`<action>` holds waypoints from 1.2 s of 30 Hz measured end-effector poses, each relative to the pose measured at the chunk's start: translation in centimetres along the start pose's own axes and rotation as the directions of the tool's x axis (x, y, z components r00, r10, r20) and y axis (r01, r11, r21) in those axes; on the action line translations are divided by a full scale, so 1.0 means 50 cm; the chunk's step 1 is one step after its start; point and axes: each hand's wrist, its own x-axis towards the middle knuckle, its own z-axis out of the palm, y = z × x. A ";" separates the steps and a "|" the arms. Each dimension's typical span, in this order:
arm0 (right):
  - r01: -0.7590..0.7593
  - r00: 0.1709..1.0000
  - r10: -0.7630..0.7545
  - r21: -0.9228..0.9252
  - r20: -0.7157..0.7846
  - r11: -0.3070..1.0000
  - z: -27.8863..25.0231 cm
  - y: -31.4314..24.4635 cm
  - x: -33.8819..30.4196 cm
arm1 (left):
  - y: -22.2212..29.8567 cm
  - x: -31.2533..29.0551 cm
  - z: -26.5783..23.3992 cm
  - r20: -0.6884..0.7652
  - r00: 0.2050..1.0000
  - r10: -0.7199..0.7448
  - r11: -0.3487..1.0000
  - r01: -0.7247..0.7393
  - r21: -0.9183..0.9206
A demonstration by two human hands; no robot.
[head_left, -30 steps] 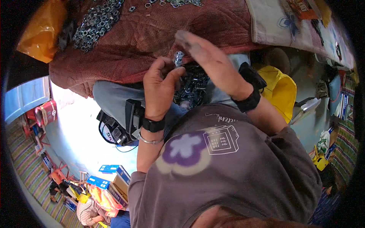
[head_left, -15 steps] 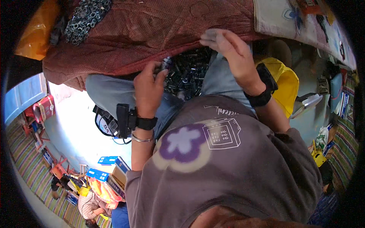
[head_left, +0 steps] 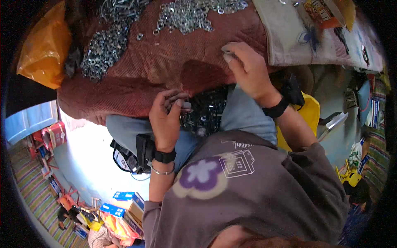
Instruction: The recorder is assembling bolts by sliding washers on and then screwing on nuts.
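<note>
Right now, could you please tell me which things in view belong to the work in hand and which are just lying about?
Likely in the work:
- dark metal parts, beside the left hand
- nuts
- shiny rings
- maroon cloth, under the nuts and rings

Seemingly just lying about:
- orange bag
- boxes

A heap of nuts (head_left: 103,53) is spread on a cloth (head_left: 140,78), with loose rings (head_left: 186,16) laid to its right, a bag (head_left: 43,45) placed left and a second cloth (head_left: 283,47) draped right. Before the cloth, fasteners (head_left: 209,109) are heaped between the legs (head_left: 250,113), flanked by the left hand (head_left: 165,122) and, farther back, the right hand (head_left: 250,74).
</note>
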 end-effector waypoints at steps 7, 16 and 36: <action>0.251 0.966 -0.245 -0.072 0.088 0.965 0.030 -0.010 0.081 | 0.045 0.069 0.006 0.021 1.000 0.009 0.949 -0.002 -0.314; 0.348 0.934 -0.334 -0.111 0.126 0.931 0.072 0.032 0.151 | 0.079 0.135 0.006 0.025 0.997 0.074 0.931 -0.060 -0.360; 0.320 0.926 -0.302 -0.049 0.225 0.946 0.104 -0.017 0.201 | 0.090 0.218 -0.060 -0.170 0.969 0.180 0.953 -0.215 -0.215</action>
